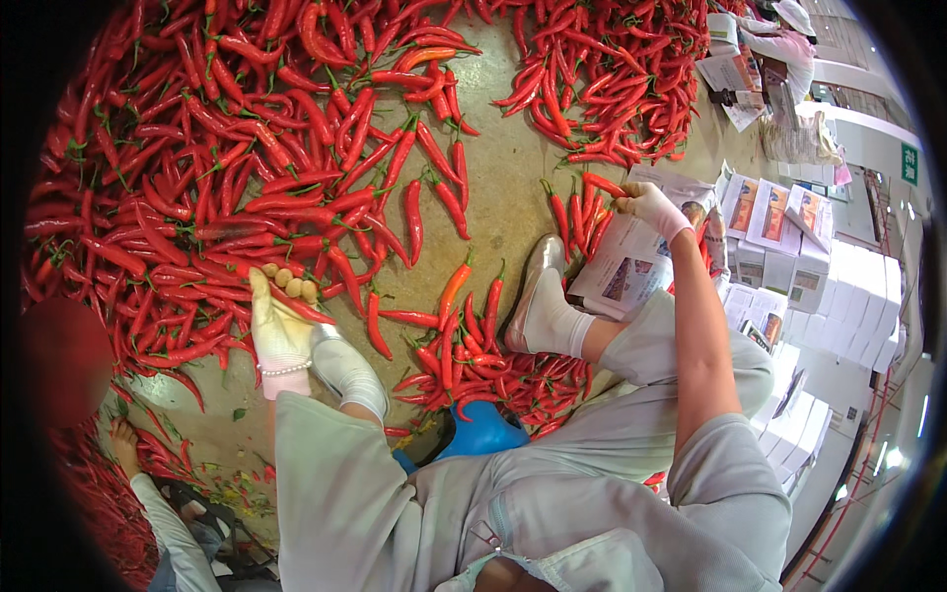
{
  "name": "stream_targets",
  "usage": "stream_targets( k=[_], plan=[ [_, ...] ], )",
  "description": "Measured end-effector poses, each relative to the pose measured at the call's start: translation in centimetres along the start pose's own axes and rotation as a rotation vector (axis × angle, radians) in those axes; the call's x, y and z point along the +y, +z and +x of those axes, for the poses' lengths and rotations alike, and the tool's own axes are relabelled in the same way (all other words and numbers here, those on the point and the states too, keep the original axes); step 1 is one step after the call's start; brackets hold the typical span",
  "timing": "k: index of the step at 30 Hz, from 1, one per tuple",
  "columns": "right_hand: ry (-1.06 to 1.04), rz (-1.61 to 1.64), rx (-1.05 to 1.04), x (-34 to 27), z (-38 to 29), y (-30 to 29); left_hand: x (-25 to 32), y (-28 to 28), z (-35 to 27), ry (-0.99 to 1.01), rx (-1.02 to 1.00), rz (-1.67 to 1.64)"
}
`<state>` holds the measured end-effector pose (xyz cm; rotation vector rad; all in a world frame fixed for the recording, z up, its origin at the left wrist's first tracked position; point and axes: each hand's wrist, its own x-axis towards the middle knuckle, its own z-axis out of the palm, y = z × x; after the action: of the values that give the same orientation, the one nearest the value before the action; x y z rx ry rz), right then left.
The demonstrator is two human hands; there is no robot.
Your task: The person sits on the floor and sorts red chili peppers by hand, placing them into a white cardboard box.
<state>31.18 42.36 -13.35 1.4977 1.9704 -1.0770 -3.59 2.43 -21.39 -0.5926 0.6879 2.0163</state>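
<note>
My left hand (281, 333), in a pale glove with yellowed fingertips and a beaded bracelet, closes around a red chili pepper (302, 309). It is at the near edge of a large heap of red chilies (244, 148) on the floor. My right hand (655, 207), also gloved, grips another red chili (603, 185) by one end. Below that hand a printed newspaper sheet (621, 259) lies beside my right shoe, with several chilies (577, 214) along its left edge. Between my feet rests a smaller heap of chilies (473, 370).
A blue plastic seat (481, 433) shows under me. Another chili heap (614, 66) lies ahead. Stacked white boxes (851, 296) and printed papers (762, 211) stand on the right. One person (792, 48) is at the far right; another person's arm (163, 518) reaches in lower left.
</note>
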Motion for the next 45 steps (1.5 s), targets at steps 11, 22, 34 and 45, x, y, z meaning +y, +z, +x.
stream_targets(
  k=[11,22,34,45],
  plan=[
    [0.022,-0.345,0.449,6.9,2.1,9.1,-2.2,2.5,0.0,-0.031,-0.18,0.163],
    [-0.814,-0.168,0.13,-22.5,-1.3,21.4,-1.8,0.2,-0.9,-0.016,-0.145,0.098],
    [-0.701,-0.398,0.049,-19.7,-3.0,23.6,-4.7,-2.8,-5.1,-0.503,-0.903,1.325],
    [-0.603,-0.722,-0.032,-17.2,-4.5,30.5,-5.8,-4.8,-4.3,-0.087,-0.483,2.01]
  ],
)
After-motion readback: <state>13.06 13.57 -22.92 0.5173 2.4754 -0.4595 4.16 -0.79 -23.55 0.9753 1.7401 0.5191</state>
